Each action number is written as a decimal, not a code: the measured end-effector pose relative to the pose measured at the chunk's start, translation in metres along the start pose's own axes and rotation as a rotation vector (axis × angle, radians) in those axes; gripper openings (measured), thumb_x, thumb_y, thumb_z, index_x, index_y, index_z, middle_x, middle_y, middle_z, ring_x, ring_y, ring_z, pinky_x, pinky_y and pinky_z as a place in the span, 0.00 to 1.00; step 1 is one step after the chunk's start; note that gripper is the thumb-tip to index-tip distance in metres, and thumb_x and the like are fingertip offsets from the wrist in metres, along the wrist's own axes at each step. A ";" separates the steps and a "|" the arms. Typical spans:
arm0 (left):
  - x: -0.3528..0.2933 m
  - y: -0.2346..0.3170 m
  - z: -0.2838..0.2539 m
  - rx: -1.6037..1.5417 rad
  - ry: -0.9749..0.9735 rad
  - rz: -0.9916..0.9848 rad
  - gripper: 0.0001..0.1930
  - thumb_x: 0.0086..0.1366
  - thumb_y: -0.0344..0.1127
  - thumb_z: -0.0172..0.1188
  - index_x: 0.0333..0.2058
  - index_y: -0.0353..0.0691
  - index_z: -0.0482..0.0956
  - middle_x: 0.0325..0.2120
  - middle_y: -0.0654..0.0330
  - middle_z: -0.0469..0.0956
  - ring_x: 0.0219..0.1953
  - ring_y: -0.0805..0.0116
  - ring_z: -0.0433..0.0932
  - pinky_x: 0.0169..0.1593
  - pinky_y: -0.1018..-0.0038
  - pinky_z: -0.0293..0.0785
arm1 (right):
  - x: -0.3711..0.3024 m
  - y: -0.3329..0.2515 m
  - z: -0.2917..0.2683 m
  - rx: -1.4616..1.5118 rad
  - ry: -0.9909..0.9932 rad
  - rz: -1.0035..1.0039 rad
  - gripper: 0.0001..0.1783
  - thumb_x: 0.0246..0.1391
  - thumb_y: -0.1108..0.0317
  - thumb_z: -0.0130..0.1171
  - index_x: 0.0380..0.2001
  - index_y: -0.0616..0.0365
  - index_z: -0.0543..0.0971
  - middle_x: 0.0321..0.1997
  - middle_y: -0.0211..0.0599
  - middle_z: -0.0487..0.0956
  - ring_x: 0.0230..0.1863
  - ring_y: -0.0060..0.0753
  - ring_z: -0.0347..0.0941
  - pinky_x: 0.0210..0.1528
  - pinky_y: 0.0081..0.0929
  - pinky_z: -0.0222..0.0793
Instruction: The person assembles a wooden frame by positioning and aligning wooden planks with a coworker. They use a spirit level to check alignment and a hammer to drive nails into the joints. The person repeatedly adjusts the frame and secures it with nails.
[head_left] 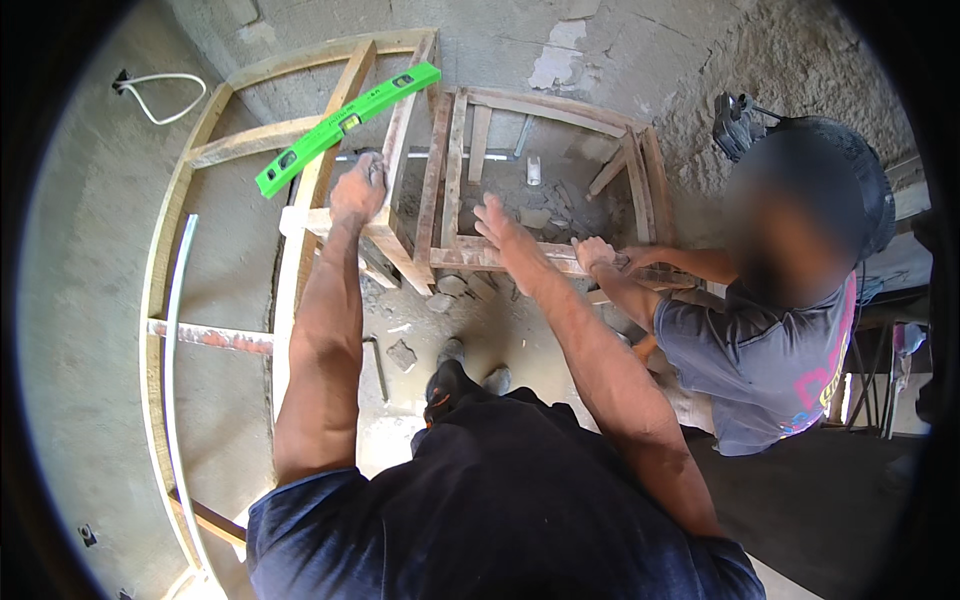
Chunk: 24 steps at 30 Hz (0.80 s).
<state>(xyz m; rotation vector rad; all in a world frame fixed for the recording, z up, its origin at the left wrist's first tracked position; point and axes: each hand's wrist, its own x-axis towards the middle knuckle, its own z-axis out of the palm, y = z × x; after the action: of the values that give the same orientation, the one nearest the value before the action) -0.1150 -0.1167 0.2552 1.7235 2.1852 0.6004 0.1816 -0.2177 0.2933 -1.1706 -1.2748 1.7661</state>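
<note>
Our two hands are apart: at upper left of the view, the left hand [358,190], fingers curled, rests on the corner of a tall wooden frame [318,178], though we cannot tell whether it grips. Our right hand [510,238], fingers extended, is over a smaller wooden frame [470,258] at upper centre, beside a co-worker's hand [597,254]. We see dark printing on the green spirit level [348,127] lying across the tall wooden frame, and coloured lettering on the co-worker's grey shirt [750,365].

A smooth green level [348,124] contrasts with the matt, bare wood of a curved frame [250,142] and the dust-smeared wood of a box frame [454,165]; the wall [800,60] is rough, cement-like, the white cable [165,76] smooth, the dark shirt [520,490] matt cloth.
</note>
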 end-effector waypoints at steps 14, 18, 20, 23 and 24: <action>0.003 -0.006 0.004 0.005 0.024 -0.055 0.20 0.76 0.53 0.47 0.58 0.54 0.79 0.51 0.42 0.85 0.56 0.37 0.81 0.61 0.46 0.75 | -0.144 0.194 -0.120 -0.325 0.125 0.505 0.36 0.74 0.41 0.51 0.73 0.53 0.69 0.56 0.42 0.84 0.48 0.37 0.84 0.44 0.36 0.82; 0.004 -0.006 0.003 0.036 -0.006 -0.045 0.21 0.76 0.53 0.47 0.58 0.54 0.79 0.53 0.42 0.83 0.57 0.37 0.80 0.61 0.46 0.75 | -0.218 0.276 -0.151 -0.696 0.012 0.536 0.26 0.69 0.47 0.53 0.56 0.56 0.80 0.48 0.48 0.84 0.39 0.41 0.83 0.41 0.40 0.78; 0.004 -0.004 0.003 0.048 -0.008 -0.064 0.21 0.76 0.53 0.47 0.58 0.54 0.79 0.53 0.42 0.83 0.58 0.37 0.80 0.61 0.47 0.75 | -0.254 0.303 -0.173 -0.953 -0.066 0.344 0.23 0.68 0.49 0.54 0.52 0.56 0.82 0.47 0.54 0.86 0.51 0.54 0.83 0.49 0.47 0.78; 0.004 -0.001 0.003 0.051 0.005 -0.079 0.21 0.76 0.53 0.47 0.59 0.54 0.79 0.53 0.43 0.84 0.58 0.38 0.80 0.62 0.47 0.75 | -0.301 0.319 -0.200 -0.946 0.095 0.551 0.24 0.68 0.50 0.55 0.56 0.55 0.81 0.49 0.49 0.85 0.51 0.45 0.84 0.52 0.42 0.78; 0.003 0.000 0.002 0.053 -0.003 -0.084 0.22 0.76 0.53 0.48 0.59 0.54 0.79 0.53 0.43 0.84 0.58 0.38 0.80 0.62 0.47 0.75 | -0.309 0.319 -0.204 -0.919 0.177 0.709 0.25 0.68 0.50 0.55 0.58 0.55 0.81 0.49 0.46 0.84 0.50 0.39 0.85 0.53 0.38 0.79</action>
<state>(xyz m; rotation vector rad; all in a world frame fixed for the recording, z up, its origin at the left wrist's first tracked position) -0.1144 -0.1130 0.2536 1.6469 2.2781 0.5226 0.4862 -0.5137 0.0519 -2.4743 -1.7567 1.4260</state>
